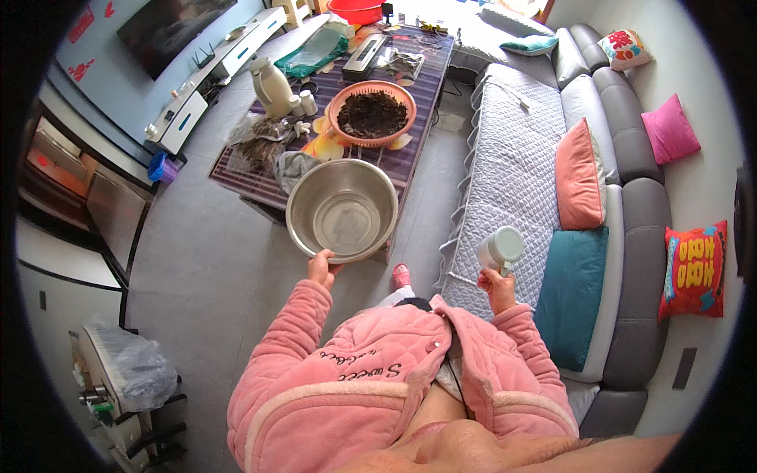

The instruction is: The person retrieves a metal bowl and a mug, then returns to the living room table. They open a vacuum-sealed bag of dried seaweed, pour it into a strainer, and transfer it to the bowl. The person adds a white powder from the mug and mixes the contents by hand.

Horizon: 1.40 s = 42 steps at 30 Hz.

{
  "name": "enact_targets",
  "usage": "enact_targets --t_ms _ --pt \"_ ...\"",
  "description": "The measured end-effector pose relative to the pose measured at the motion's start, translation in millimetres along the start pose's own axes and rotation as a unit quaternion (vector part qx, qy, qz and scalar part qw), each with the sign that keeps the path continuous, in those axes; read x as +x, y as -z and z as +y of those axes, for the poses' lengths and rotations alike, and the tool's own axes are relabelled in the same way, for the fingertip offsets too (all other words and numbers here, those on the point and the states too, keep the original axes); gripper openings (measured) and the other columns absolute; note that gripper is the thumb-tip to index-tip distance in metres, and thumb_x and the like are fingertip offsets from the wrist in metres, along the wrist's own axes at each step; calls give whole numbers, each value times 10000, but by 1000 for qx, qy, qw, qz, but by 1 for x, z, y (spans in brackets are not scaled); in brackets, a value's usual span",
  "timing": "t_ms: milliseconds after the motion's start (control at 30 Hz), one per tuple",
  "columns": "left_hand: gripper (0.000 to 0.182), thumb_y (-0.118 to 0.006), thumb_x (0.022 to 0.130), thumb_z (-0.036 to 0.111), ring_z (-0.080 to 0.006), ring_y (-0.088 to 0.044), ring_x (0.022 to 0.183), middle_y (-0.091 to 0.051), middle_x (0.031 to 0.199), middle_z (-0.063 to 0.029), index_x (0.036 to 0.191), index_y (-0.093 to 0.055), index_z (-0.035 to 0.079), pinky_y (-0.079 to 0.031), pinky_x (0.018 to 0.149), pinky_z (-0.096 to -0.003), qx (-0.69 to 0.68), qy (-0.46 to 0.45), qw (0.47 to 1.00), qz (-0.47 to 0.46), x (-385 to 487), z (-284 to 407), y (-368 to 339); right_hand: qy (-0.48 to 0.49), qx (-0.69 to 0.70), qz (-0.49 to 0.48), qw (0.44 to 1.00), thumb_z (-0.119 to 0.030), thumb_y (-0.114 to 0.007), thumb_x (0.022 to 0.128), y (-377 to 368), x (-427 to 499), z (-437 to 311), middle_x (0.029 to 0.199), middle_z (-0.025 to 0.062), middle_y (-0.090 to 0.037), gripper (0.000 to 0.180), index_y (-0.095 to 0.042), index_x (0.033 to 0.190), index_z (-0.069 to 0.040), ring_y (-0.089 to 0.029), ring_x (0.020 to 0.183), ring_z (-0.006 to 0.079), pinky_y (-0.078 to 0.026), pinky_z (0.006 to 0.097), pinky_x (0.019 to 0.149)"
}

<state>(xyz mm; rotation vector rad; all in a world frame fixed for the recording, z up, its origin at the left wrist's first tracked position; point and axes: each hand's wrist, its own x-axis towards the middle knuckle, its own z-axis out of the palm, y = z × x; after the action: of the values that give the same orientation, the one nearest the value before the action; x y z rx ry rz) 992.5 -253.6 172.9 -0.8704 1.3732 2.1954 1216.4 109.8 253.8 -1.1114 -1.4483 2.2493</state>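
My left hand (322, 269) grips the near rim of a large stainless steel basin (343, 207), whose inside shows no contents. The basin is at the near end of a long table with a striped cover (408, 142); whether it rests on the table I cannot tell. In my right hand (498, 288) is a lidded, pale translucent container (502, 247), held up beside the sofa by its lower part. Beyond the basin, an orange plastic basket (372, 142) holds a dark, shredded-looking material (372, 113). A grey cloth (294, 170) lies against the basin's left side.
A beige thermos jug (271, 88), white bottles (307, 102), plastic bags (254, 127) and a vacuum sealer (365, 56) stand or lie on the table. The sofa with a quilted cover (514, 136) runs along the right. A bag-covered chair or stand (133, 366) is at lower left.
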Motion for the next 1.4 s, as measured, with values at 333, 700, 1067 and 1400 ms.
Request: enact_targets --t_ms 333,700,1067,1400 --pt "356 -645 859 328 -186 -662 836 -656 1005 -52 1118 -572 95 -571 623 -334 -85 15 996 25 29 8 -27 -19 -52 -50 997 -100 -637 801 -67 169 -94 740 62 -624 121 -629 863 2 -609 604 154 -528 284 567" --pt "602 -631 816 515 -215 -514 1099 -547 1206 -34 1258 -503 127 -432 894 -373 -250 -76 945 196 6 -18 -73 -59 -139 -213 965 -108 -646 791 -158 408 -146 726 69 -620 111 -625 825 -4 -616 602 170 -532 298 565" --pt "631 -535 892 426 -285 -376 1221 -390 1309 -155 1324 -355 2 -321 1020 -398 -220 -222 723 616 -42 -35 -167 -92 -237 -375 891 -61 -652 723 -272 620 -152 662 77 -596 102 -634 782 20 -611 561 185 -544 302 528" --pt "535 -524 912 360 -260 -458 1189 -423 1354 -149 1322 -406 39 -365 981 -378 -161 -318 767 534 -20 -1 -258 -133 -275 -433 848 -92 -692 732 -306 657 -129 704 116 -633 186 -650 860 35 -633 584 205 -552 315 524"
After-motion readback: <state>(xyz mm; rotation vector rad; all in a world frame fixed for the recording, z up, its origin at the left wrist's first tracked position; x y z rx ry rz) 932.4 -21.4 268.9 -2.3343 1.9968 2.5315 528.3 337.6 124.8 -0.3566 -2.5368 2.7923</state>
